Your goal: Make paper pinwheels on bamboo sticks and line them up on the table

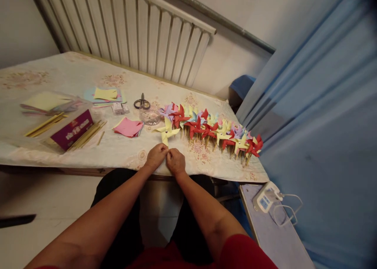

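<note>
My left hand (156, 156) and my right hand (176, 161) meet at the table's near edge, fingers pinched together on the lower end of a yellow paper pinwheel (166, 132). Its head lies flat on the tablecloth just beyond my fingertips. The stick is hidden under my fingers. To the right, a long row of finished pinwheels (218, 132) in red, yellow, purple and blue lies side by side on the table.
On the patterned tablecloth (73, 74) lie a pink paper stack (129, 127), scissors (141, 103), a small clear dish (150, 117), wooden sticks (86, 135), a purple box (72, 133) and coloured sheets (104, 95). A radiator (132, 29) stands behind; a blue curtain (318, 116) hangs right. A white charger (266, 197) lies on a low surface.
</note>
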A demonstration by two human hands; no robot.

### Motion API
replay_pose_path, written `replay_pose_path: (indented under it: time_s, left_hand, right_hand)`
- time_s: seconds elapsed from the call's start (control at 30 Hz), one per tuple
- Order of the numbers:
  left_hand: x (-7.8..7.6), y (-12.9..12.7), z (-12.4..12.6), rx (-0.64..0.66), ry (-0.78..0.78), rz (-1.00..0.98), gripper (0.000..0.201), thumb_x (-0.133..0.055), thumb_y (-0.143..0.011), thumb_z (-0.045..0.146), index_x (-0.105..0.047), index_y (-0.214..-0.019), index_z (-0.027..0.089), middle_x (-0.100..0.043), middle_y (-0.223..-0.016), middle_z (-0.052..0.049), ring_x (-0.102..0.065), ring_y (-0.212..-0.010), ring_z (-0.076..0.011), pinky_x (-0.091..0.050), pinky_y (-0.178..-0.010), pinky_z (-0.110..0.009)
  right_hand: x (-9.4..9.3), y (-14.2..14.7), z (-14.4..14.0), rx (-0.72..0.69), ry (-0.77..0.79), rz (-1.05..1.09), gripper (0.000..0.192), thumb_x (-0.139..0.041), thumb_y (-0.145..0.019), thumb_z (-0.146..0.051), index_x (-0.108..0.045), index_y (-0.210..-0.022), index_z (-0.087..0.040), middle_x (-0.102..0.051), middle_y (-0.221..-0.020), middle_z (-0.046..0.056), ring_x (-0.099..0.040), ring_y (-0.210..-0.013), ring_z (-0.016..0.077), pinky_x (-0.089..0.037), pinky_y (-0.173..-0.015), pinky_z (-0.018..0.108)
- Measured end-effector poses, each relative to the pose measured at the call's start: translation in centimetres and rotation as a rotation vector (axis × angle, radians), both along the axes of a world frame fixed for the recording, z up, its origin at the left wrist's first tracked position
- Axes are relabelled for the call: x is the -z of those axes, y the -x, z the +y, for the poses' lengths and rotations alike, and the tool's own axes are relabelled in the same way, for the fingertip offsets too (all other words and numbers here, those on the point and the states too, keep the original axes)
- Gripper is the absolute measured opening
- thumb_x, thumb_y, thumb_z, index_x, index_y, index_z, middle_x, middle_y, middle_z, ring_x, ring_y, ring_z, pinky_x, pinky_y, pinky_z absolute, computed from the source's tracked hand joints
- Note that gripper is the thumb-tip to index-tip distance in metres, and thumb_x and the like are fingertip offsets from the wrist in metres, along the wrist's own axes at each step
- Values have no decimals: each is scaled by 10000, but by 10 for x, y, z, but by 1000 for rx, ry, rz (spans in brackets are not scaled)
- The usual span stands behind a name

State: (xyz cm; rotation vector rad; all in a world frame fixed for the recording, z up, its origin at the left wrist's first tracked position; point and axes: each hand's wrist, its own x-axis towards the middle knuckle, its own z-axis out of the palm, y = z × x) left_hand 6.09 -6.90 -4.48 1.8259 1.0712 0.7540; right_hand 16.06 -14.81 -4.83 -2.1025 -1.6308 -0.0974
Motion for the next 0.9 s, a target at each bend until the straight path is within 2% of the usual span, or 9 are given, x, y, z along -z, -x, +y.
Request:
replay_pose_path:
  time_s: [0.1, 0.2, 0.37, 0.47, 0.6, 0.9]
  left_hand:
    - [-1, 6, 4, 59, -69, 67, 131, -558, -802, 323, -601, -763, 205, -640, -751, -5, -583, -731, -189, -438, -697, -298]
    - [1, 20, 13, 156, -241, 191, 137, -523, -827, 297, -577, -738, 208, -631, -787, -33, -582, -775, -204, -443, -745, -315]
    - [4, 39, 23, -66, -511, 468, 251, -388, -927, 259, -612, -839, 186, -624, -897, -115, -579, -879, -256, -422, -786, -358]
    - [4, 39, 19, -111, -602, 621, 309, -351, -953, 261, -632, -872, 163, -613, -911, -146, -576, -885, -282, -403, -756, -374]
    - [0, 36, 12, -117, -651, 681, 328, -337, -959, 250, -643, -903, 146, -606, -914, -152, -568, -874, -288, -385, -733, -376]
    - [-5, 35, 9, -131, -635, 738, 319, -348, -957, 251, -647, -915, 147, -603, -924, -145, -574, -877, -281, -379, -724, -365]
  right_hand:
    - [-1, 0, 0, 20, -7, -5, 210, -454, -963, -188, -598, -810, -199, -645, -831, 16, -575, -785, 148, -372, -691, 244]
    - [1, -1, 1, 40, -34, 5, 197, -465, -959, -179, -593, -810, -197, -647, -832, 22, -579, -791, 151, -381, -697, 245]
    - [4, -3, 3, 41, -60, 16, 190, -464, -962, -173, -596, -828, -199, -647, -843, 29, -580, -805, 155, -397, -709, 243]
    - [3, -3, 3, 47, -60, 23, 179, -470, -963, -176, -596, -838, -198, -643, -865, 30, -581, -827, 153, -407, -723, 239]
    - [2, -4, 2, 57, -71, 36, 168, -481, -961, -169, -597, -842, -192, -636, -892, 38, -581, -851, 149, -419, -740, 233]
    - [6, -5, 3, 45, -90, 57, 143, -476, -956, -156, -599, -895, -195, -639, -897, 34, -589, -854, 151, -433, -743, 238]
